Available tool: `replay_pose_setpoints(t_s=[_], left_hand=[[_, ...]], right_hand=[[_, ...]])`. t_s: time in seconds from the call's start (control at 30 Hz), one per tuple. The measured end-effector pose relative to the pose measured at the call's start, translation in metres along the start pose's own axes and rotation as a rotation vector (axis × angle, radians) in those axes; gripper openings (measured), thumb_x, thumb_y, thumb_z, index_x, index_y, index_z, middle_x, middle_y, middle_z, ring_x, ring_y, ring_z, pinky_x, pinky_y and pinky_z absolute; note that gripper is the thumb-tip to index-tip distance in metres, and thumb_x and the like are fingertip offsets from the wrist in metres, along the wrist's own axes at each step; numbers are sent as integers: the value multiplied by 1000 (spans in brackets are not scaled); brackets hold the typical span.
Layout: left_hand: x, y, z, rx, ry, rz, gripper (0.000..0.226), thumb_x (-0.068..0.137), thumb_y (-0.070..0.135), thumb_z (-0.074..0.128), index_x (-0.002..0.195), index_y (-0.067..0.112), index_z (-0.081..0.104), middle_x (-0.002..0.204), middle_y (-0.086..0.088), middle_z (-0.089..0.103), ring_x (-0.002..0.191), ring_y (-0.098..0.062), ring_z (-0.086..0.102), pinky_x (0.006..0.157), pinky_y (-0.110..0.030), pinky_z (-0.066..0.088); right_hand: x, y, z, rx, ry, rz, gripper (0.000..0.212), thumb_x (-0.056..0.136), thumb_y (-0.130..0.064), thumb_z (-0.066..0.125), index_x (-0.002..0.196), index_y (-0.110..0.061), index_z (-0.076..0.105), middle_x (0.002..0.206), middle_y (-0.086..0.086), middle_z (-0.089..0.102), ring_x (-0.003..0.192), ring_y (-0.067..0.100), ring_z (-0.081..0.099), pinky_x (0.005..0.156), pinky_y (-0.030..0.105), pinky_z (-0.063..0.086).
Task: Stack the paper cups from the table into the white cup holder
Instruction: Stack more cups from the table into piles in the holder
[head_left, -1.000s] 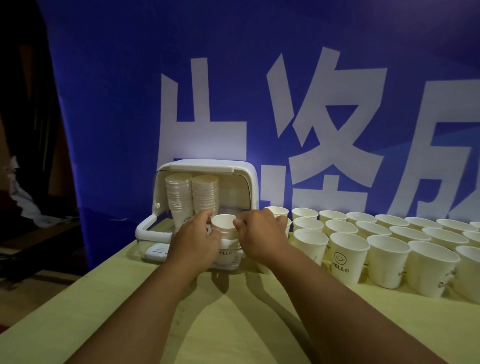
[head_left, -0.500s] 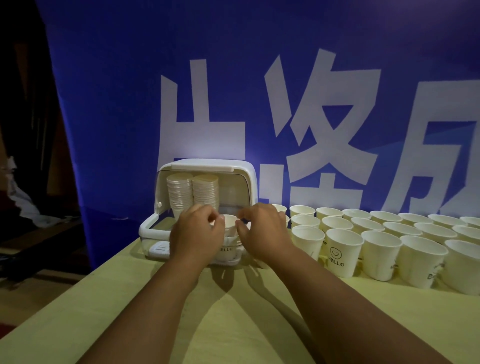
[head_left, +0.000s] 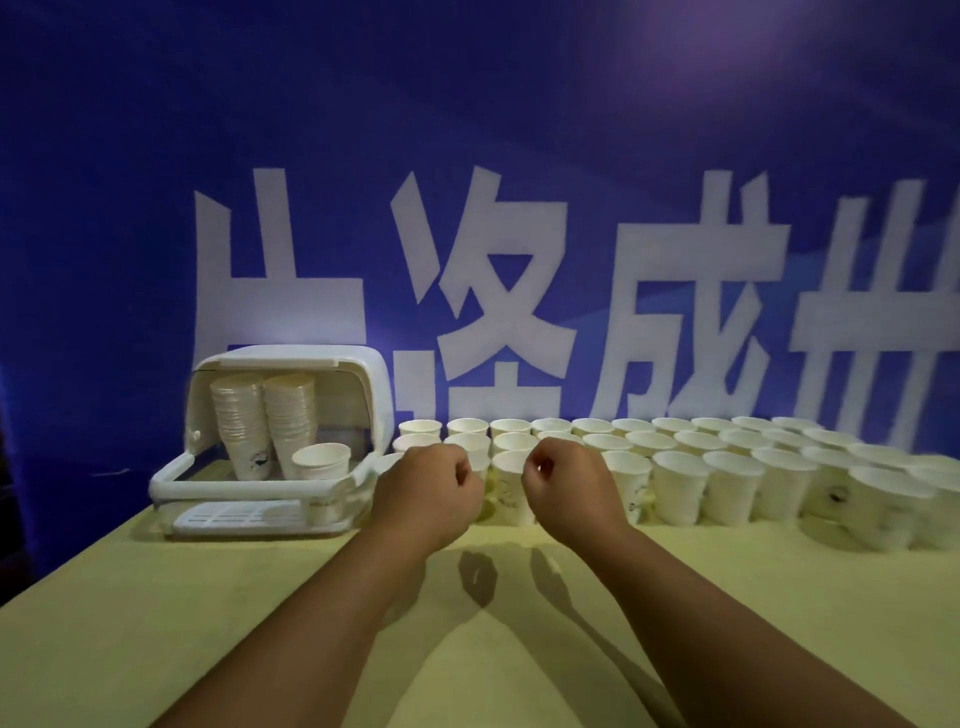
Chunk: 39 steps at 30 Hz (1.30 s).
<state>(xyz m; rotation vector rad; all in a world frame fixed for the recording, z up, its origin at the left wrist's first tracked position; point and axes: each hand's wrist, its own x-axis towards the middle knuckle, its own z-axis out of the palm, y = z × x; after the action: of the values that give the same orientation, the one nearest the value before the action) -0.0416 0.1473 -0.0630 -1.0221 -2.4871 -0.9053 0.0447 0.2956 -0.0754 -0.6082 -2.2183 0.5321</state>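
The white cup holder (head_left: 171, 480) stands open at the table's left with its lid tipped back. Inside are two tall stacks of cups (head_left: 262, 415) and a single upright paper cup (head_left: 321, 460) at the front right. To its right, several white paper cups (head_left: 680, 483) stand in rows along the banner. My left hand (head_left: 428, 488) and my right hand (head_left: 569, 486) hover side by side in front of the nearest cups, fingers curled, with nothing in them.
A blue banner (head_left: 519, 156) with large white characters hangs right behind the table. The yellow tabletop (head_left: 519, 597) stretches toward me. Its left edge runs diagonally past the holder, with a dark area beyond.
Both hands have let go of the cup, which now stands in the holder. They have moved right, away from the holder, to the front of the cup rows. The view has shifted right.
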Motion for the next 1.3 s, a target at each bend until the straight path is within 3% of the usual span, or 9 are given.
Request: replay_pose_setpoints(t_s=[0.23, 0.43, 0.63, 0.77, 0.87, 0.97, 1.07, 1.13, 1.3], left_hand=[[-18, 114, 61, -49, -102, 181, 22, 96, 36, 57, 76, 28, 62, 71, 9, 63, 66, -8, 57, 54, -24, 43], [-23, 202, 122, -128, -202, 273, 20, 95, 37, 59, 77, 28, 63, 71, 7, 64, 67, -11, 61, 62, -29, 54], [-19, 276, 186, -231, -396, 291, 6, 92, 31, 59, 93, 28, 65, 89, 7, 67, 80, -13, 62, 64, -30, 52], [-9, 313, 227, -340, -527, 300, 60, 95, 18, 58, 148, 38, 39, 121, -4, 66, 99, -21, 65, 70, -31, 53], [-2, 330, 250, -380, -557, 333, 81, 96, 17, 59, 154, 56, 17, 140, -7, 58, 114, -24, 63, 83, -35, 57], [1, 340, 275, -320, -491, 415, 74, 102, 24, 56, 156, 53, 15, 152, -2, 50, 129, -24, 56, 98, -38, 52], [2, 344, 292, -310, -379, 436, 47, 105, 36, 48, 149, 42, 31, 136, -2, 61, 115, -23, 61, 91, -40, 53], [6, 345, 296, -354, -277, 415, 20, 107, 39, 43, 122, 29, 50, 112, 0, 65, 96, -20, 61, 82, -41, 55], [6, 335, 280, -307, -164, 413, 25, 107, 42, 40, 90, 26, 49, 90, 3, 61, 79, -19, 56, 65, -36, 47]], right_hand=[[-30, 108, -96, -99, 122, 143, 6, 93, -28, 66, 88, -29, 69, 73, -15, 64, 67, 6, 62, 67, 28, 59], [-43, 199, -163, -177, 235, 256, 9, 92, -27, 67, 83, -28, 68, 72, -14, 64, 66, 8, 63, 67, 30, 61], [-29, 285, -219, -303, 296, 361, 10, 92, -27, 68, 100, -21, 68, 94, -5, 66, 79, 13, 63, 71, 32, 61], [-14, 323, -239, -277, 371, 439, 40, 93, -23, 68, 128, -27, 51, 114, -1, 67, 91, 18, 64, 74, 34, 60], [-21, 348, -229, -295, 309, 421, 67, 95, -27, 65, 148, -40, 26, 117, -3, 60, 98, 19, 61, 77, 36, 59], [-19, 369, -223, -352, 312, 457, 67, 97, -31, 59, 149, -44, 19, 109, -3, 56, 93, 16, 58, 76, 36, 58], [-14, 377, -225, -387, 363, 487, 33, 102, -32, 46, 135, -34, 40, 102, -1, 56, 87, 19, 58, 76, 40, 57], [-14, 376, -226, -423, 364, 487, 19, 104, -33, 40, 120, -27, 49, 96, -1, 55, 83, 19, 57, 76, 41, 57], [-18, 361, -227, -516, 408, 461, 26, 105, -32, 38, 109, -20, 60, 91, -1, 56, 81, 18, 55, 74, 38, 55]])
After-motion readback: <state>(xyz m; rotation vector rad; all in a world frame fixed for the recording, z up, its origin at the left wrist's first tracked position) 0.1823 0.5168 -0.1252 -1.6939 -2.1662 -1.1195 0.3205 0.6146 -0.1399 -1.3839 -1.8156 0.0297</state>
